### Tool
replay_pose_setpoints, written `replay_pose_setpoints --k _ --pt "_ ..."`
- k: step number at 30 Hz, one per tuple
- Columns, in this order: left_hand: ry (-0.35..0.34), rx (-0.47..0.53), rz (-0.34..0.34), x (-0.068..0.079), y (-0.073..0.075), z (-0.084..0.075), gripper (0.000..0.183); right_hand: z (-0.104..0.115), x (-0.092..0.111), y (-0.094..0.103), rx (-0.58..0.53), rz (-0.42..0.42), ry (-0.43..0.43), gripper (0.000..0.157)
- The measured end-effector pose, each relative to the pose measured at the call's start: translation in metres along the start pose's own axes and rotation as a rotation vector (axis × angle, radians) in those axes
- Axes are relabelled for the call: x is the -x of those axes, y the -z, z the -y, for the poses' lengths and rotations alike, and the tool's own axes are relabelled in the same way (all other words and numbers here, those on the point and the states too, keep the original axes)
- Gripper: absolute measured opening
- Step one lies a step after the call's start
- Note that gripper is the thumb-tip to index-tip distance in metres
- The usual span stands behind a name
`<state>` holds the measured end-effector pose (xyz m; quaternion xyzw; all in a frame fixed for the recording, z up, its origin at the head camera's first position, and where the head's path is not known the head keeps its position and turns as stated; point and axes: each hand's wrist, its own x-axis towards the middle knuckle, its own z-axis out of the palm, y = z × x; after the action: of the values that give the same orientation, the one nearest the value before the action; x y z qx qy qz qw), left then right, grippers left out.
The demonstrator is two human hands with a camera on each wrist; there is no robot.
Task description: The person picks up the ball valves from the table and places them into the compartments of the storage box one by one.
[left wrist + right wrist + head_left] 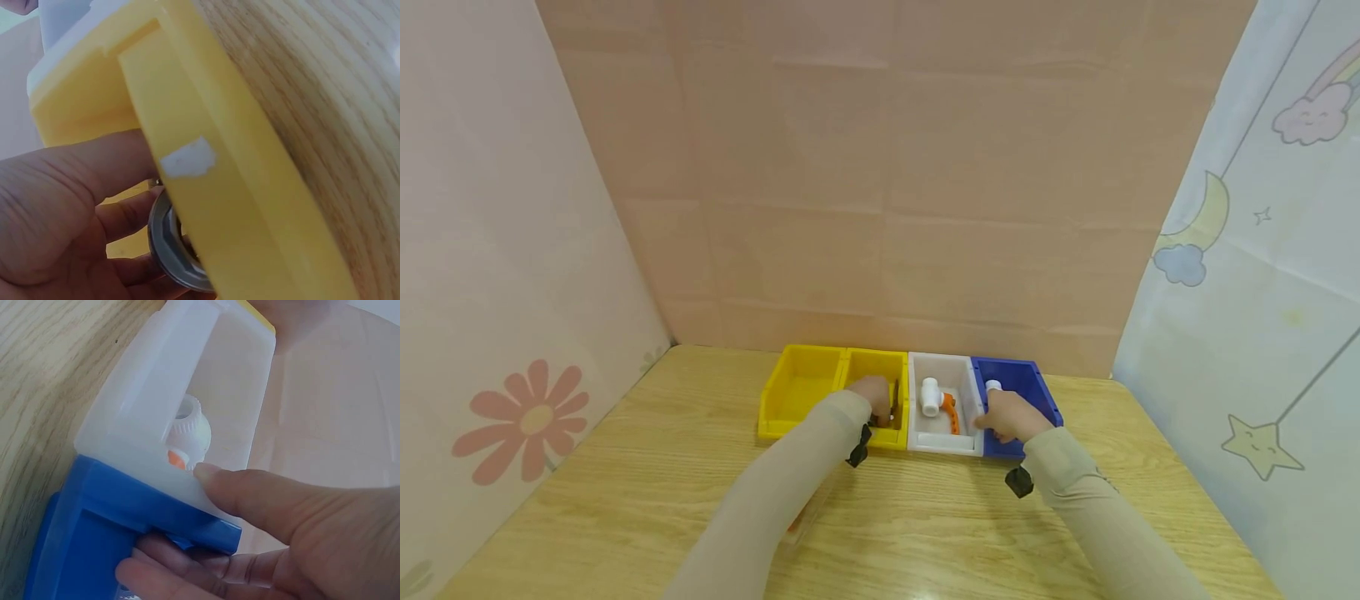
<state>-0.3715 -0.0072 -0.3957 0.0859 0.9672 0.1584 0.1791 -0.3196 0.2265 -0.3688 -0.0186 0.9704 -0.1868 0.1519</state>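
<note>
My left hand [872,393] reaches down into the right-hand yellow bin [892,439]. In the left wrist view its fingers lie behind a round metal ring-shaped part [164,250], and the bin's front wall hides the thumb tip; I cannot tell whether they grip it. My right hand [1013,415] is over the blue bin [1037,392], fingers extended inside it and thumb apart across the wall shared with the white bin [946,443]. Near those fingers, a white piece [993,385] shows in the blue bin. A white fitting [931,397] with an orange handle [951,414] lies in the white bin.
Another yellow bin [805,385] stands at the left end of the row. A transparent container [805,521] with something orange in it lies on the wooden table [910,517], partly under the left sleeve. Cloth-covered walls rise behind and on both sides.
</note>
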Motion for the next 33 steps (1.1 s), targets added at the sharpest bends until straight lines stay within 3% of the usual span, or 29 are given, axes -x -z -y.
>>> replay_pose_setpoints --k 10,15,21,33 --pt "-0.059 0.023 0.017 -0.007 0.006 0.004 0.026 0.001 -0.001 -0.001 -0.001 0.002 -0.017 0.052" --pt "-0.084 0.026 0.023 -0.006 0.014 0.004 0.017 0.000 -0.001 0.000 0.009 -0.002 -0.012 0.051" --pt "-0.077 0.003 0.020 0.001 0.029 -0.002 0.006 0.001 -0.004 0.001 0.000 0.003 -0.016 0.050" --pt "-0.088 -0.099 -0.029 0.017 0.066 -0.007 0.012 -0.001 -0.005 0.001 0.001 -0.004 -0.008 0.052"
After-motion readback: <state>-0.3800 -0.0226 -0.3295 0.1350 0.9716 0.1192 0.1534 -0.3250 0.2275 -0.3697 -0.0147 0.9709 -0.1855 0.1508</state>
